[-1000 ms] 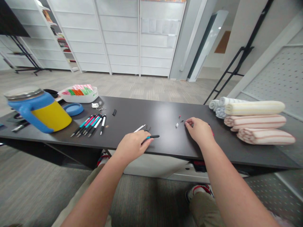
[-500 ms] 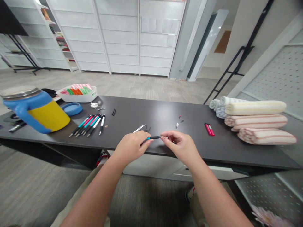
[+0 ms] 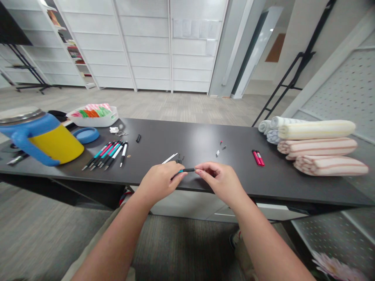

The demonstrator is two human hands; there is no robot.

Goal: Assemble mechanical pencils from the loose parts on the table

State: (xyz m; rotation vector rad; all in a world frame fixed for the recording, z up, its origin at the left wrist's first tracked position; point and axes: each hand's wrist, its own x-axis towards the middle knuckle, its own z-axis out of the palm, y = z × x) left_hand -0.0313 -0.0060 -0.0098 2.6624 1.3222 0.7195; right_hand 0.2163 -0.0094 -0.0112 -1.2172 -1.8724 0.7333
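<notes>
My left hand (image 3: 162,178) is closed around a ballpoint pen (image 3: 189,169) with a teal barrel and a black grip, held level above the front of the table and pointing right. At its right end, the fingertips of my right hand (image 3: 216,177) are pinched on the pen's tip, which they mostly hide. Behind my left hand lie thin white refills (image 3: 170,158) and small black pieces (image 3: 179,160). Beyond my right hand are a small white piece (image 3: 217,153), a tiny red bit (image 3: 221,142) and a small dark bit (image 3: 224,147).
Several assembled pens (image 3: 105,154) lie to the left, near a blue-and-yellow jug (image 3: 55,142), a blue lid (image 3: 86,135) and a white basket (image 3: 93,120) of colourful packets. Two pink barrels (image 3: 258,158) and rolled towels (image 3: 319,145) are on the right of the dark table (image 3: 164,136).
Both hands have shifted very slightly left in view, along with the whole scene. My right fingertips now sit closer against the pen's end, covering the small gap seen before.
</notes>
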